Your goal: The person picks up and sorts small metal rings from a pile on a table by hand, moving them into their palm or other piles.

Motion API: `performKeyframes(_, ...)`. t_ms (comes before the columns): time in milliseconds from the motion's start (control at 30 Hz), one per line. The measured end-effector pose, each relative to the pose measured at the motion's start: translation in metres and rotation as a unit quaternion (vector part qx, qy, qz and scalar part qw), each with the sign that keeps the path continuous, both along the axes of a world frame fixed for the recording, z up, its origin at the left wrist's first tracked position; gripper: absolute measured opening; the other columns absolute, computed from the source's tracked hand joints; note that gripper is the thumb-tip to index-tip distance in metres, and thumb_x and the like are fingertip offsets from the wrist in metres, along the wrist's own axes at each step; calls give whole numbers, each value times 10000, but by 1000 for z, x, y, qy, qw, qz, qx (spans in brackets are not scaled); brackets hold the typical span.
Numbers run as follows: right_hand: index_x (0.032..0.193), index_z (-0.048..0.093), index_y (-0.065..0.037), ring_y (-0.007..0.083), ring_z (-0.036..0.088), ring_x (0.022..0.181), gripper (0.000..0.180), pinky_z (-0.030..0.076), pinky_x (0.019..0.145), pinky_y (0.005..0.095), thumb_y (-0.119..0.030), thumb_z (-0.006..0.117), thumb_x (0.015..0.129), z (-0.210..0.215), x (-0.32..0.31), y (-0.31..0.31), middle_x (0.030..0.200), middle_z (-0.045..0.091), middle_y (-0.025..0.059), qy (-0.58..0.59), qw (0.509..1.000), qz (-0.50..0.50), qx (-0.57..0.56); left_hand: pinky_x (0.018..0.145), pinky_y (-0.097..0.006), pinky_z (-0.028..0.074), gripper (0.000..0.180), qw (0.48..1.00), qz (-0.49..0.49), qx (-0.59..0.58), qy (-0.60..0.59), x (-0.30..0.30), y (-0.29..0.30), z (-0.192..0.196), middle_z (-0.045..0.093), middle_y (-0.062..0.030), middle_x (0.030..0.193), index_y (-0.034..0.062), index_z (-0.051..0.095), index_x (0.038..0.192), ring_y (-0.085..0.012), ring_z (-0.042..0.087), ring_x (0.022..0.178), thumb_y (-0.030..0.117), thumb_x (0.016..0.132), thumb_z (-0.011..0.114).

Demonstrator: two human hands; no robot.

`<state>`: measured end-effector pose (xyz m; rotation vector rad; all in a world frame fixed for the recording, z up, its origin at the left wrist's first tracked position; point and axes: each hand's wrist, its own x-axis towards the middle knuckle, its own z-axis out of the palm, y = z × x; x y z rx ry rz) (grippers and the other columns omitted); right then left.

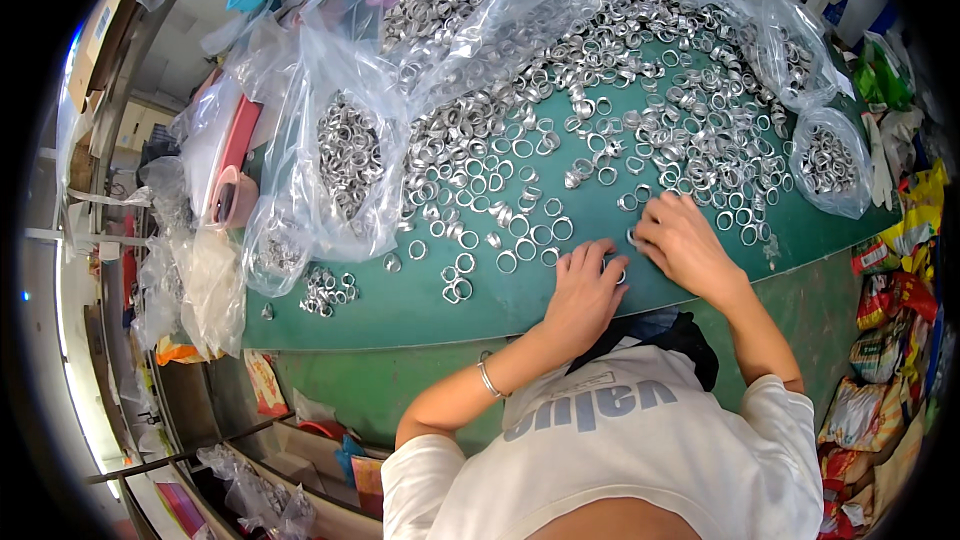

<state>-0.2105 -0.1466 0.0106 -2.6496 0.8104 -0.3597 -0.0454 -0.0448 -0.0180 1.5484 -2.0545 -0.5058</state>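
Silver-coloured metal rings (541, 235) lie loose over the green tabletop (420, 325), thickest toward the far side. At the near edge my left hand (585, 288) is closed, its fingers curled round a ring (621, 277) that shows in part by the fingertips. My right hand (685, 243), just to its right and slightly farther in, has bent fingers pinched on another ring (631, 235), mostly covered by them. A few single rings (507, 261) lie left of my left hand. A bracelet (488, 376) circles my left wrist.
Clear plastic bags of rings stand at the left (350, 165), the far side (450, 15) and the right (830, 162). A small ring pile (328, 292) sits near left. A pink holder (235, 200) is at the left edge; colourful packages (875, 355) crowd the right.
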Motion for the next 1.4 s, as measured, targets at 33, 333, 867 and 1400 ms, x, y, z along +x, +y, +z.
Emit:
performKeyframes(33, 827, 610, -52, 263, 504, 866, 132, 383, 757, 371, -115, 673, 728, 4, -2, 1, 846, 544, 75, 18, 999, 27, 30, 874, -415, 335, 468, 1000, 17, -4, 15, 1, 4, 5, 447, -142, 1190, 64, 511, 1165, -317, 428, 1089, 139, 738, 688)
performKeyframes(333, 779, 615, -28, 276, 520, 867, 108, 410, 761, 381, -130, 646, 765, -6, 39, -63, 844, 559, 100, -143, 975, -157, -57, 879, -428, 335, 484, 999, 4, -32, -26, -8, 1, 1, 441, -138, 1223, 90, 523, 1181, -319, 426, 1096, 103, 725, 686)
performKeyframes(867, 829, 607, 14, 254, 570, 804, 72, 445, 720, 335, -24, 623, 770, 30, 54, -7, 827, 575, 107, -202, 958, 61, 195, 708, -265, 497, 401, 678, 97, 227, 692, 34, -12, 19, 524, -113, 1129, 4, 424, 1282, -163, 554, 880, 113, 913, 535)
performKeyframes(1400, 902, 612, 14, 234, 540, 765, 124, 427, 698, 322, -43, 604, 792, 18, 26, -46, 817, 568, 93, -171, 967, -149, 113, 712, -246, 489, 242, 809, 212, 25, 548, 97, -29, 27, 616, -98, 1050, -12, 561, 1124, -147, 609, 879, 58, 902, 495)
